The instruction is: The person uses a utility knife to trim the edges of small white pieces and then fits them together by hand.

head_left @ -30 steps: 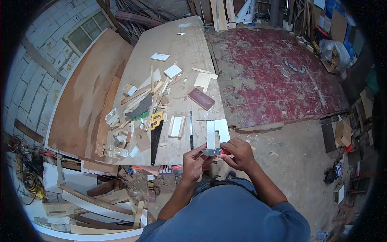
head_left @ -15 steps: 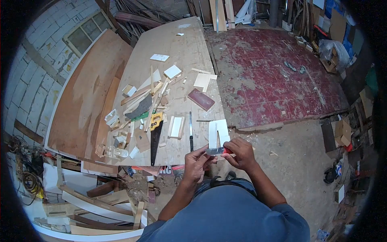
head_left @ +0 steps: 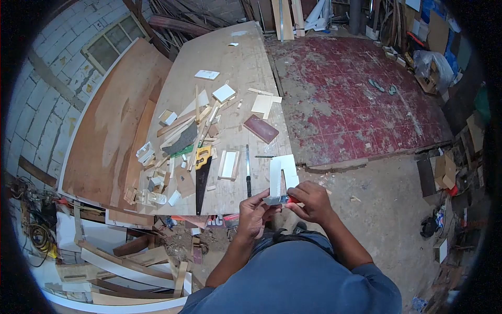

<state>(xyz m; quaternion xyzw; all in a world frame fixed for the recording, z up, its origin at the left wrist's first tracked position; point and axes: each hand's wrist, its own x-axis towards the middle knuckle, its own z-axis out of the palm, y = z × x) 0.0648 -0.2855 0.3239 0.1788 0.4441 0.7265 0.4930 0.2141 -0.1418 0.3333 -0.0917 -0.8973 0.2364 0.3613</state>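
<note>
My right hand (head_left: 312, 201) is closed around a red-handled tool with a flat metal blade (head_left: 272, 200). The blade points left and lies across the lower end of a white U-shaped piece (head_left: 277, 172) with a long slot. My left hand (head_left: 253, 213) is closed at the lower left end of that piece, its thumb and fingers close to the blade tip. The far part of the piece reaches over the table's right edge. My fingers partly hide where blade and piece meet.
On the wooden table (head_left: 230, 63) lie a yellow-handled saw (head_left: 203, 178), a thin dark tool (head_left: 248, 172), a small white-centred tray (head_left: 229, 165), a reddish-brown block (head_left: 261, 129) and several wood scraps. Stacked boards (head_left: 125, 261) stand at the lower left. Red tiled floor (head_left: 355, 104) lies beyond.
The tool's blade has tilted and slid slightly down and left. The white piece has shifted a little. Both hands stay in nearly the same place.
</note>
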